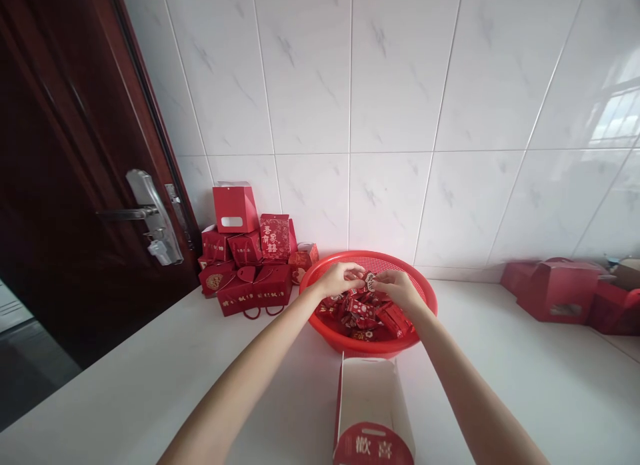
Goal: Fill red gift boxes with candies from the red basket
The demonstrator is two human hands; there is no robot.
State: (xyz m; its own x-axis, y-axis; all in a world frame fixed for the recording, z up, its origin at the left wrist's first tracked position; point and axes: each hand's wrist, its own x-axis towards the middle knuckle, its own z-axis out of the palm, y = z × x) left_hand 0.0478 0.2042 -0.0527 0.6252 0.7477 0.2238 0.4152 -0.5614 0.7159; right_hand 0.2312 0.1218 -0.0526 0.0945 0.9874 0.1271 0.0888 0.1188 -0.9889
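Note:
Both hands are over a red plastic basket [430,304] filled with small red-wrapped candies [361,310]. My left hand [343,279] pinches one side of a small wrapped candy [370,282] with a pale, dark-marked patch. On its other side, my right hand [400,290] has thumb and fingers closed on the same candy. Just in front of the basket stands an open red carton [374,445] with a pale inside and gold characters on its rounded flap. The part of the carton's interior that shows holds nothing.
Several red gift boxes [256,288] are stacked at the left by the tiled wall, some with cord handles. More red boxes [557,292] stand at the right. A dark wooden door [75,152] with a metal handle borders the white counter [500,372] on the left.

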